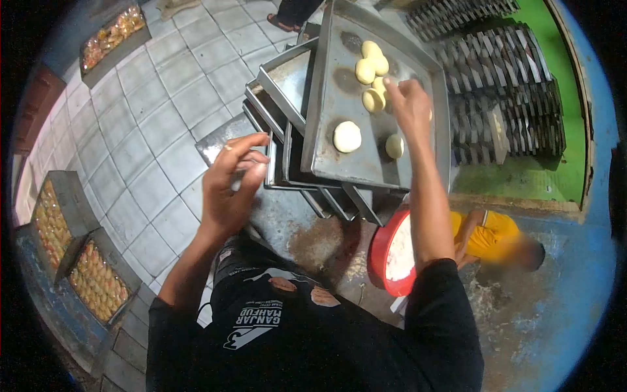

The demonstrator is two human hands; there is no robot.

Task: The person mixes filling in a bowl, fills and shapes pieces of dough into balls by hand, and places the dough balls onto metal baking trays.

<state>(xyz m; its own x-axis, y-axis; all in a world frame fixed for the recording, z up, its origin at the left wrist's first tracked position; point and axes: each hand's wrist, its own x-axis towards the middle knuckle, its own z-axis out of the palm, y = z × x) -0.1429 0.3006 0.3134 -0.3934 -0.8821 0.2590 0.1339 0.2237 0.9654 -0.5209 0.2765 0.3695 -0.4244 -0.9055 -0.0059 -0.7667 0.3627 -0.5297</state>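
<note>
My right hand (409, 104) reaches over a grey metal baking tray (326, 160). Its fingers close on a pale yellow dough ball (379, 85) in a cluster of similar balls; the far side of the grip is hidden. Another dough ball (373, 101) lies tilted beside it. Nearer to me on the tray sit a whitish round dough ball (347, 137) and a smaller one (395, 147). Left of the tray, my left hand (236, 176) hovers with thumb and fingers apart, holding nothing, close to the corners of the stacked trays (277, 150).
A red basin (381, 251) of white powder stands on the floor by a person in yellow (496, 228). Dark metal molds (496, 65) are piled at the right. Trays of filled pastries (98, 277) lie left; a person's foot (282, 23) shows at the top.
</note>
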